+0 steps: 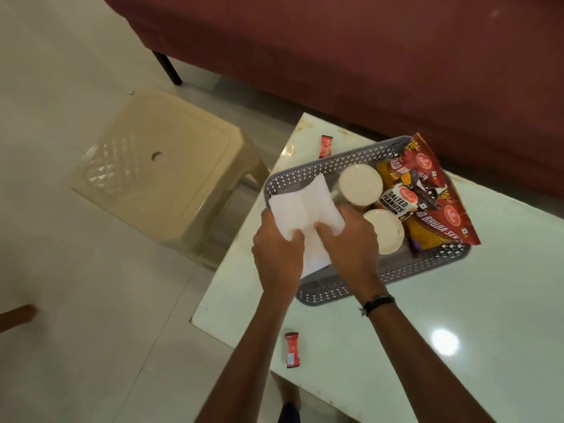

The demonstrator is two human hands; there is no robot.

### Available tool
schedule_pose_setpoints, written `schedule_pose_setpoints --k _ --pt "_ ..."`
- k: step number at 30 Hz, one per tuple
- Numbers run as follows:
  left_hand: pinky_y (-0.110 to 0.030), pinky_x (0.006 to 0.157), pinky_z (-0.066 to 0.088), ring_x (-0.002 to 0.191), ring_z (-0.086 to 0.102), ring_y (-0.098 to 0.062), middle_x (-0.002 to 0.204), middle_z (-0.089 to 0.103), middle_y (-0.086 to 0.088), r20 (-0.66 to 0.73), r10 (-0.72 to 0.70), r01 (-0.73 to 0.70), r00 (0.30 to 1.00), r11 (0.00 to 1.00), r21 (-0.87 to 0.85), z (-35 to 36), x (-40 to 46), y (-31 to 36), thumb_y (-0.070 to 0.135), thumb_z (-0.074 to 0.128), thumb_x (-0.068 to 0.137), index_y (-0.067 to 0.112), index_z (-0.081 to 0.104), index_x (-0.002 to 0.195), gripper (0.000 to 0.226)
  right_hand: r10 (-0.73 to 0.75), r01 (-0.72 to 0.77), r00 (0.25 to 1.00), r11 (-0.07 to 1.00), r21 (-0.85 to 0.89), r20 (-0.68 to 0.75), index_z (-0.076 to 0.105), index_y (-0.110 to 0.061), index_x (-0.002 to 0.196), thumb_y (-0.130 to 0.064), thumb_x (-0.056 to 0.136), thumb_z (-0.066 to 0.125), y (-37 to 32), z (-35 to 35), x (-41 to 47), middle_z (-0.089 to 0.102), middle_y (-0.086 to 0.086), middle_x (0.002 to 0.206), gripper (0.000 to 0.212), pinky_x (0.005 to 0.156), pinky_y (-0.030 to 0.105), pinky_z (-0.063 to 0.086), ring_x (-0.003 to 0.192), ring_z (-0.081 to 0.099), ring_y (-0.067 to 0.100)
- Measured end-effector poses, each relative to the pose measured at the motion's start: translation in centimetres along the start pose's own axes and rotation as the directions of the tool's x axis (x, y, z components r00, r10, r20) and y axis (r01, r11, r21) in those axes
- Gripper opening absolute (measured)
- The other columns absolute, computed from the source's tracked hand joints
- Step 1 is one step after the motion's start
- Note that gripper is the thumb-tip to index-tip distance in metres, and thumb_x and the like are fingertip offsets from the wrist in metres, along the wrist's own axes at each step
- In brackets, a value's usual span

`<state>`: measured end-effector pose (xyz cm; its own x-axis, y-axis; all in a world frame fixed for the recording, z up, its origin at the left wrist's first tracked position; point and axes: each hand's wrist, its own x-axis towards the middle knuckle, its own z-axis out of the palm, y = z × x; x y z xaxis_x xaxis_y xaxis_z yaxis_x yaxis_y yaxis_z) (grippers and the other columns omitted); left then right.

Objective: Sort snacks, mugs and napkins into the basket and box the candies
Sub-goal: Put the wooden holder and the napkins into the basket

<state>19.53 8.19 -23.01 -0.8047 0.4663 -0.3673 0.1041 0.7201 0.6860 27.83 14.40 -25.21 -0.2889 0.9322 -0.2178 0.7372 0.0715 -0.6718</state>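
Note:
A grey perforated basket (393,273) stands on the white table (457,315). Inside it are two cream mugs (360,184) (386,232) turned bottom up, a salted peanuts pack (395,200) and red snack packets (433,190) leaning over the right rim. White folded napkins (305,209) lie over the basket's left end. My left hand (276,254) grips their near edge, and my right hand (351,242) pinches them from the right. Two small red candies lie on the table, one beyond the basket (325,145) and one near the front edge (292,349).
A beige plastic stool (161,169) stands on the tiled floor left of the table. A dark red sofa (335,56) runs along the far side. A brown object (18,315) pokes in at the left edge. No candy box is in view.

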Motion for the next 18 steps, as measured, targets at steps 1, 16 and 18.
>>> schedule_pose_setpoints --k 1,16,18 --pt "-0.038 0.090 0.050 0.109 0.059 -0.030 0.121 0.062 -0.012 -0.037 0.010 -0.010 0.999 1.000 -0.008 0.2 0.0 0.2 0.015 0.068 0.079 0.010 0.045 0.125 0.052 -0.031 0.031 0.999 0.998 -0.046 -0.009 0.059 -0.012 0.101 -0.029 0.083 0.066 0.2 0.2 -0.2 0.067 0.006 0.101 0.026 0.071 0.031 0.044 0.091 0.061 0.025" --pt "-0.035 0.085 0.052 0.108 0.061 -0.028 0.122 0.060 -0.009 -0.023 0.077 -0.076 0.997 0.995 0.061 0.9 0.1 0.7 0.015 0.067 0.081 0.016 0.037 0.130 0.058 -0.270 0.260 0.962 0.948 -0.185 -0.030 0.062 -0.014 0.095 -0.026 0.081 0.070 0.6 1.6 0.1 0.067 0.005 0.094 0.020 0.058 0.024 0.041 0.083 0.062 0.022" --pt "-0.035 0.086 0.052 0.109 0.061 -0.029 0.123 0.060 -0.010 -0.002 0.128 -0.127 0.992 0.989 0.081 1.5 0.4 1.2 0.017 0.065 0.083 0.015 0.036 0.130 0.055 -0.274 0.268 0.961 0.955 -0.127 -0.029 0.061 -0.015 0.097 -0.029 0.085 0.066 0.6 1.2 -0.1 0.068 0.004 0.094 0.019 0.058 0.025 0.041 0.081 0.062 0.021"
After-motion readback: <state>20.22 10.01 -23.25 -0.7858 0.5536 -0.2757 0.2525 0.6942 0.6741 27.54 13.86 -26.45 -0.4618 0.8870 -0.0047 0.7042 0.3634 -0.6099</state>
